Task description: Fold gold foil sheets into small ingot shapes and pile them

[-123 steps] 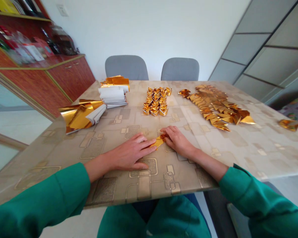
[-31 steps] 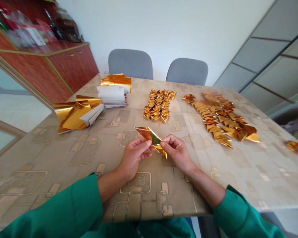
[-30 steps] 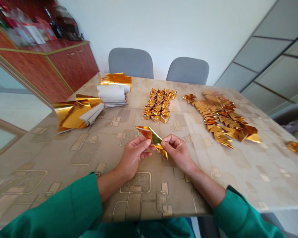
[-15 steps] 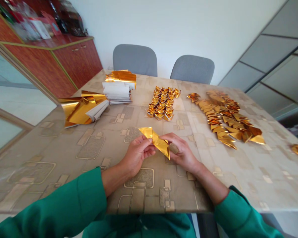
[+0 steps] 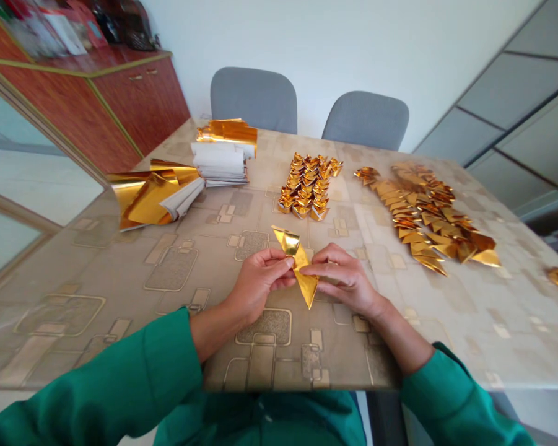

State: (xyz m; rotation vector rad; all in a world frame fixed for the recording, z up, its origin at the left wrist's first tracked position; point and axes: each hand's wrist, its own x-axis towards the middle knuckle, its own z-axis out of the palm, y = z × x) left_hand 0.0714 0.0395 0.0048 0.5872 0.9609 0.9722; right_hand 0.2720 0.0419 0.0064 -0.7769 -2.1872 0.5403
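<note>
Left hand (image 5: 260,282) and right hand (image 5: 348,279) of a person in green sleeves close their grip from either side on a folded gold foil piece (image 5: 298,266), held over a patterned bench (image 5: 167,322). Beyond the foil piece lie rows of finished gold foil ingots (image 5: 306,189); farther right of it, a spread of folded foil triangles (image 5: 422,214); farther left, loose foil sheets (image 5: 153,198) and a stack of white paper (image 5: 220,164).
</note>
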